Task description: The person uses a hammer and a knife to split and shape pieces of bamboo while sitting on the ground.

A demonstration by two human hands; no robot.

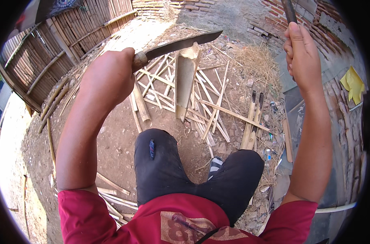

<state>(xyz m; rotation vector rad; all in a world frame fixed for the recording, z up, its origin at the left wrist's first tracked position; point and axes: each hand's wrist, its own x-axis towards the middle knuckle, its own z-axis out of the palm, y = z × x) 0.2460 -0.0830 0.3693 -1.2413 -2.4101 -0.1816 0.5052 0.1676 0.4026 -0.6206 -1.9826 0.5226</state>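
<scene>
My left hand (108, 77) is closed around the wooden handle of a machete (175, 45), its long dark blade pointing right. The blade lies across the upper end of a half-round piece of split bamboo (186, 83), which shows its pale hollow side. Whether the edge has bitten into the bamboo I cannot tell. Raised at the upper right, my right hand (303, 57) grips a dark bar (289, 11). The bar's top runs out of the picture, so its full shape is hidden.
Thin bamboo strips (217, 107) lie scattered around the split piece. A bamboo length (141, 103) rests left of it, and two tools with dark ends (253, 116) lie right. Dry straw (256, 65), a yellow scrap (352, 85), a bamboo fence (79, 32) and brick walls surround the spot.
</scene>
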